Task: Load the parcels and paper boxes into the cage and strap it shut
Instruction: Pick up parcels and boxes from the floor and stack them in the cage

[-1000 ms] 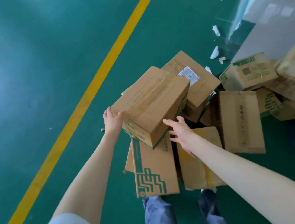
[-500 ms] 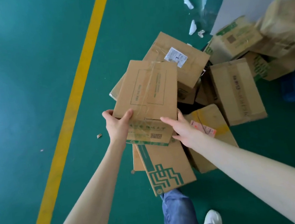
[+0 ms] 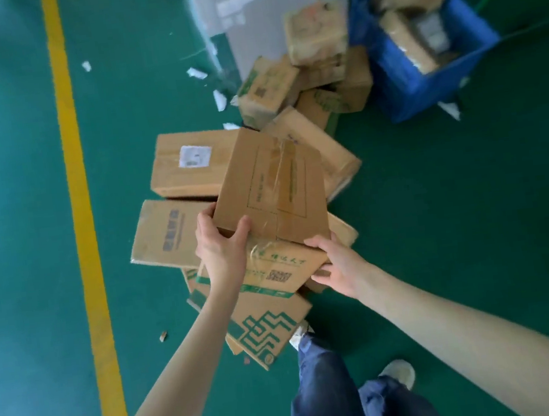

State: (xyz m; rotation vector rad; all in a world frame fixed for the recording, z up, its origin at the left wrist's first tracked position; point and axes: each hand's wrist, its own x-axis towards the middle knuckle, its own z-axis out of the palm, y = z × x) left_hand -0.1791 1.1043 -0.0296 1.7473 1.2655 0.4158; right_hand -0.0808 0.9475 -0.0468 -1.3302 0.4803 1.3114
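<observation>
Taped cardboard box (image 3: 274, 187) is held above the floor pile (image 3: 189, 164). Left hand (image 3: 219, 248) grips its near-left corner; right hand (image 3: 338, 265) grips its near-right corner. Blue crate (image 3: 423, 88), well apart, contains blurred parcels (image 3: 407, 38).

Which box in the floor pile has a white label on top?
The flat box beyond the blue-printed one, partly hidden by the held box; only it carries a white sticker.

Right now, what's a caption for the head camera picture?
Left hand and right hand hold a taped box over the floor pile.
</observation>
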